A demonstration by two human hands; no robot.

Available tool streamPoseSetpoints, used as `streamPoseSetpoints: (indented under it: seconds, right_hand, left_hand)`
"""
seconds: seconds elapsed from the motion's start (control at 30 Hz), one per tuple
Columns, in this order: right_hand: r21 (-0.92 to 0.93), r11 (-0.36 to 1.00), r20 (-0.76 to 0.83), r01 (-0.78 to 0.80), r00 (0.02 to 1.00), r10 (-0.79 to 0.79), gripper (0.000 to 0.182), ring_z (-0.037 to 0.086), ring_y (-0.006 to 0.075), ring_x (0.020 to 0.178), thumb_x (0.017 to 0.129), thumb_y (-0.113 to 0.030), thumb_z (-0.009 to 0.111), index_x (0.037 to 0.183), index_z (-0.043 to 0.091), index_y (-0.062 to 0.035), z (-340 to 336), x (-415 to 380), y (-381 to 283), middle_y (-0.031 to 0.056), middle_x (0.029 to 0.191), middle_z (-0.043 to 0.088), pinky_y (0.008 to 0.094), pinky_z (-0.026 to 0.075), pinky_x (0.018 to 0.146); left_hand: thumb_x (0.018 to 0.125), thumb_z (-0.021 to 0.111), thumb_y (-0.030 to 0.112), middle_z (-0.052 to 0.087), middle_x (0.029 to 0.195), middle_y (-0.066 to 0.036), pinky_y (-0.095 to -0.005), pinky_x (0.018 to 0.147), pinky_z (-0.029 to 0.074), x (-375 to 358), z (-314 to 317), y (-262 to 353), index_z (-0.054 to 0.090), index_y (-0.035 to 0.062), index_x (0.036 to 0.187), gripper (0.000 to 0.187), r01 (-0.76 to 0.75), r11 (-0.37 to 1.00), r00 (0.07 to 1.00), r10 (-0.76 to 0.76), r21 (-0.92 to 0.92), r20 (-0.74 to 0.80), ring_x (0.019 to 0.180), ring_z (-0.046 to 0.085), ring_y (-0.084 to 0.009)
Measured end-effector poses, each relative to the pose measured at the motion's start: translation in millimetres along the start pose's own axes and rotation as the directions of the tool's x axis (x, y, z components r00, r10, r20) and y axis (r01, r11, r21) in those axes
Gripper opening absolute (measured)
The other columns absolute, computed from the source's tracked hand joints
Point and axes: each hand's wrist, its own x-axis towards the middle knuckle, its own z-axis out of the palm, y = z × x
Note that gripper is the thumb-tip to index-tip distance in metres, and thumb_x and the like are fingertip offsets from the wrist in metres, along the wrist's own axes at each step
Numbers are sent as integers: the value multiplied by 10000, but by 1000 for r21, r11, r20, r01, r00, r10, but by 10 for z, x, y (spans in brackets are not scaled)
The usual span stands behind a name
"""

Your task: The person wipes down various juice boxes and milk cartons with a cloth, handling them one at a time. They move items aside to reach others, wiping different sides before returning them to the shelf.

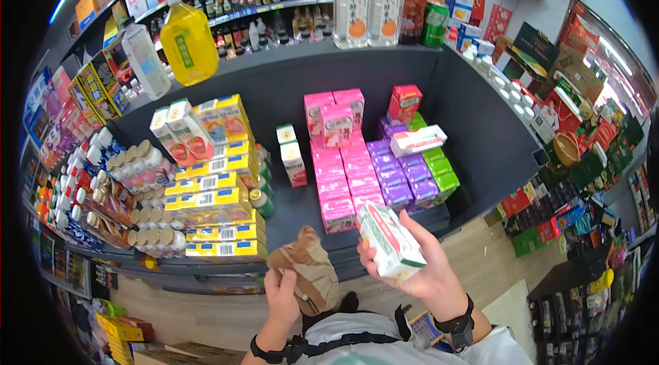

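Head view: the right hand (419,265) holds a white and green carton (390,240) tilted in front of the shelf (384,63), its fingers (420,226) wrapped around the far end and the thumb under the near edge. The left hand (283,296) has its fingers closed on a crumpled brown cloth (310,270), held low near the body. Just beyond the carton stand rows of pink cartons (336,173) and purple cartons (401,173), with green cartons (443,169) at their right end and one white carton lying flat (417,140) on top. To the left, stacked yellow boxes (216,193) stand beside bottles with tan caps (141,190).

The step in hand looks like wiping or checking a carton lifted off the shelf. The next move probably calls for bringing cloth and carton together, or for setting the carton squarely into a row without toppling its neighbours.
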Motion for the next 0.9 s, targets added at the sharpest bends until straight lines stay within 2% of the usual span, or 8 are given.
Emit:
streamPoseSetpoints:
  seconds: [0.1, 0.37, 0.47, 0.6, 0.63, 0.7, 0.77, 0.9]
  right_hand:
    - [162, 981, -74, 105, 993, -94, 571, 574, 314, 1070, 1020, -465, 496, 1363, 480, -8, -76, 41, 108, 199, 1188, 532, 518, 540, 956]
    - [141, 975, -142, 170, 978, -151, 474, 665, 315, 1041, 1017, -419, 537, 1209, 582, 12, 48, 88, 238, 174, 1088, 661, 479, 524, 1039]
    - [251, 950, -188, 185, 972, -139, 538, 612, 334, 1055, 1007, -451, 533, 1335, 521, -24, 56, 101, 230, 223, 1145, 589, 448, 582, 927]
    - [-292, 945, 145, -149, 969, 198, 674, 696, 307, 926, 1006, -518, 470, 1439, 408, -5, -252, 82, 142, 222, 1208, 596, 408, 620, 722]
    - [-528, 816, -108, -235, 972, 210, 670, 701, 226, 803, 987, -531, 526, 1436, 401, -49, -37, 2, 228, 161, 970, 685, 339, 575, 680]
    - [-834, 518, -258, -193, 965, -55, 797, 698, 205, 850, 989, -447, 583, 1560, 186, -59, -146, 50, 538, 171, 1083, 666, 320, 573, 708]
    - [-892, 427, -191, -147, 980, -62, 885, 692, 190, 902, 988, -369, 619, 1590, 49, -60, -348, 227, 619, 165, 1171, 639, 303, 571, 720]
    - [-536, 777, -149, -330, 943, 297, 538, 702, 253, 901, 1031, -454, 487, 1428, 466, -91, -452, 747, 444, 149, 1139, 666, 373, 586, 700]
  left_hand:
    - [1044, 503, 252, 579, 1306, -101, -358, 1012, 455, -32, 18, -32, 469, -16, 1369, 423, -37, 999, 998, 36, -34, -42, 1169, 572, -194]
    - [1045, 494, 244, 554, 1342, -111, -370, 1027, 442, -94, -49, -49, 442, -8, 1396, 435, -73, 996, 993, 77, 50, -94, 1195, 560, -207]
    - [1047, 493, 248, 547, 1352, -119, -379, 1029, 445, -101, -73, -59, 430, -2, 1404, 440, -74, 996, 991, 79, 56, -104, 1195, 562, -213]
    - [1054, 486, 266, 540, 1351, -125, -395, 1015, 462, -58, -251, -85, 401, 16, 1420, 451, -127, 990, 977, 115, -58, -179, 1192, 567, -226]
    - [1056, 482, 274, 540, 1347, -125, -400, 1008, 468, -20, -264, -48, 396, 21, 1422, 453, -145, 988, 964, 129, -51, -232, 1191, 568, -230]
    - [1060, 474, 289, 539, 1338, -123, -408, 996, 479, 33, -270, 23, 386, 30, 1426, 457, -181, 983, 925, 156, -40, -345, 1189, 571, -240]
    - [1060, 472, 296, 537, 1334, -115, -408, 991, 483, 45, -350, 13, 387, 34, 1426, 458, -188, 982, 920, 172, -11, -353, 1188, 573, -243]
    - [1056, 476, 302, 529, 1347, -108, -409, 990, 488, -14, -398, 144, 383, 44, 1433, 466, -184, 983, 894, 157, -23, -420, 1195, 571, -248]
